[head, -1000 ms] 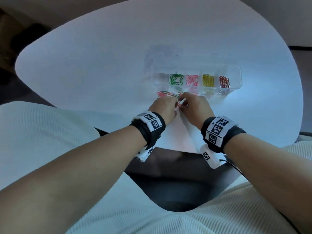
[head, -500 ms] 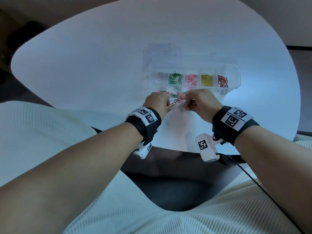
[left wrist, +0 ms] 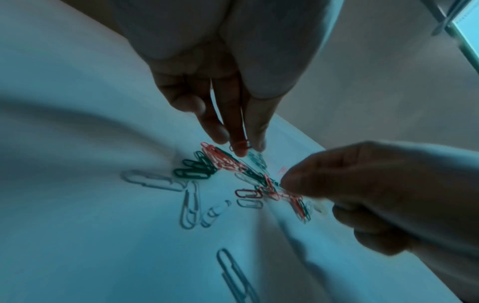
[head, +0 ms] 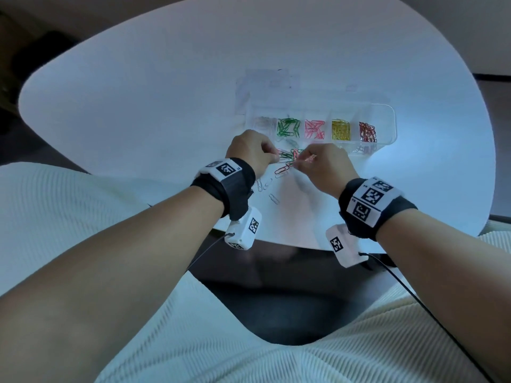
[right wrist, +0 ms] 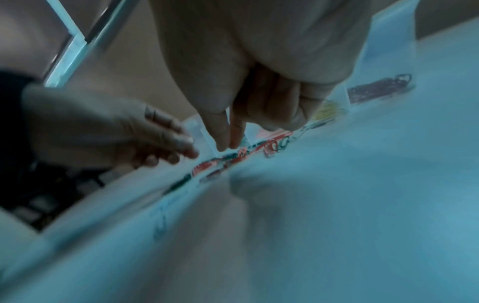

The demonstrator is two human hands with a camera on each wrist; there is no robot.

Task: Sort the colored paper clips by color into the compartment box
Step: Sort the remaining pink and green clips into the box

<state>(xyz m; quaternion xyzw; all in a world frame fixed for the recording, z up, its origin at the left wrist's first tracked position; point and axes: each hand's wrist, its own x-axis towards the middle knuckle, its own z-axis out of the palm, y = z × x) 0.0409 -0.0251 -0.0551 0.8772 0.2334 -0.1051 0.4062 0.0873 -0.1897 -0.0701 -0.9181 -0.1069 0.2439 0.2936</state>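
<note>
A clear compartment box [head: 387,117] lies on the white table [head: 138,106], holding clear, green [head: 287,127], pink [head: 313,129], yellow [head: 340,130] and red [head: 367,131] paper clips, each color in its own cell. Just in front of it is a loose pile of red, pink and green clips [head: 287,158], seen close in the left wrist view [left wrist: 223,162]. My left hand [head: 272,156] reaches into the pile's left side and pinches a red clip [left wrist: 239,146] at its fingertips. My right hand [head: 300,159] pinches clips at the pile's right side [left wrist: 285,192]; the right wrist view is blurred.
Several pale clips [head: 265,186] lie loose nearer the table's front edge [head: 276,241], one further out [head: 274,199]. A clear lid or sheet [head: 262,84] lies behind the box. My lap in white fabric [head: 249,363] is below the table.
Both hands have moved away from me to the pile in front of the box and come slightly apart. The right wrist has lifted off the table.
</note>
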